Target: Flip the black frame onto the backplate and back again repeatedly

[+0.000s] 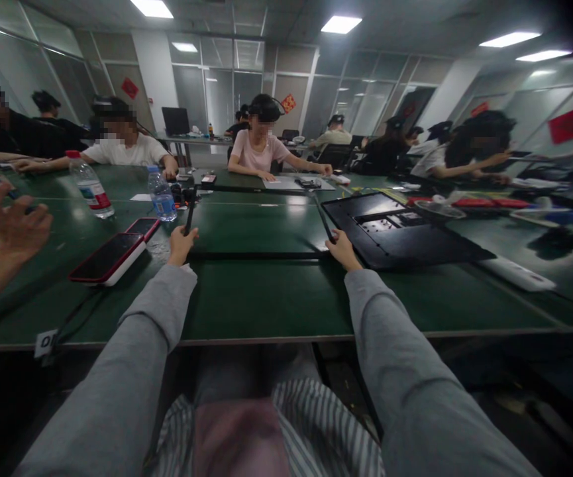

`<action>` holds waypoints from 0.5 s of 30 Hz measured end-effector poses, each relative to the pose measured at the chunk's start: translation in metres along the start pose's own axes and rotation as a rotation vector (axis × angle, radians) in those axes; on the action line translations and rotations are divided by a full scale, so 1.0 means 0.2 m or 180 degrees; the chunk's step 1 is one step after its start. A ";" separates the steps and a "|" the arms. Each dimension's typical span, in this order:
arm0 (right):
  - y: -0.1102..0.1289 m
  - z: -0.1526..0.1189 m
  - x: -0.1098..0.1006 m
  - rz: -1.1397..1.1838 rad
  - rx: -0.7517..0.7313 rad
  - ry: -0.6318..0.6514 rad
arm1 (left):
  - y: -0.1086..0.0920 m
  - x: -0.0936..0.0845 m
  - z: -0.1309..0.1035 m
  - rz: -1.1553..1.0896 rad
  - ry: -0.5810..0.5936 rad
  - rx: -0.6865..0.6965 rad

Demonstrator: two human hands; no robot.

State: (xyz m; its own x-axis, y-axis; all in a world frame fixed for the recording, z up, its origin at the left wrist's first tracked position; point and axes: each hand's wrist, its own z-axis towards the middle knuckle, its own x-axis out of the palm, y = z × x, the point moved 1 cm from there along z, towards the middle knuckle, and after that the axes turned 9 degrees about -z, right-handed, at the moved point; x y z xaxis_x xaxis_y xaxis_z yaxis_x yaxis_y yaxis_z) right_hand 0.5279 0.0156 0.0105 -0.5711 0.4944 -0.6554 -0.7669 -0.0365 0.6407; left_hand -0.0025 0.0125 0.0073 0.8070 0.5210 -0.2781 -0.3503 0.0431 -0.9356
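Over there, I have the left hand (181, 246) pinching 1 side of a black frame (261, 256), the right hand (343, 250) pinching another, near a black panel (425, 244).

At the picture's centre I see the bare left hand (181, 245) and bare right hand (342, 250) gripping opposite sides of a thin black rectangular frame (261, 256) over the green counter (266, 301).
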 end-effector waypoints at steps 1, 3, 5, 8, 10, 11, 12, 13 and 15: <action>-0.01 0.00 0.01 0.0027 -0.0030 0.0109 | 0.01 0.00 0.01 0.0130 0.0111 -0.0053; -0.03 0.00 0.02 -0.0054 -0.0039 0.0267 | 0.03 -0.01 0.01 0.0443 0.0297 -0.0020; -0.04 0.00 0.02 -0.0318 0.0016 0.0337 | 0.02 -0.01 0.00 0.0722 0.0278 0.0226; -0.04 -0.01 0.02 -0.0895 0.0202 0.0301 | -0.02 -0.01 -0.04 0.0919 0.0132 0.0571; -0.05 -0.02 0.02 -0.1245 0.0281 0.0387 | -0.05 0.00 -0.07 0.0902 0.0137 0.0578; -0.05 -0.02 0.02 -0.1376 0.0296 0.0456 | -0.06 0.00 -0.08 0.0885 0.0165 0.0551; -0.05 -0.03 0.02 -0.1468 0.0294 0.0517 | -0.07 0.00 -0.09 0.0879 0.0196 0.0529; -0.05 -0.03 0.02 -0.1528 0.0290 0.0562 | -0.08 0.00 -0.10 0.0886 0.0231 0.0518; -0.04 -0.03 0.03 -0.1583 0.0298 0.0595 | -0.08 0.00 -0.10 0.0924 0.0294 0.0526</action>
State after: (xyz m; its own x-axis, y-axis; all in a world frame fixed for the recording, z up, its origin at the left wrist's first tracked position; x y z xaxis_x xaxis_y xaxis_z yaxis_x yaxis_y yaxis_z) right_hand 0.5295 0.0128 -0.0007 -0.1946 0.2689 -0.9433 -0.9336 0.2443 0.2623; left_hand 0.0128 -0.0062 0.0183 0.6994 0.4528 -0.5530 -0.6377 0.0459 -0.7689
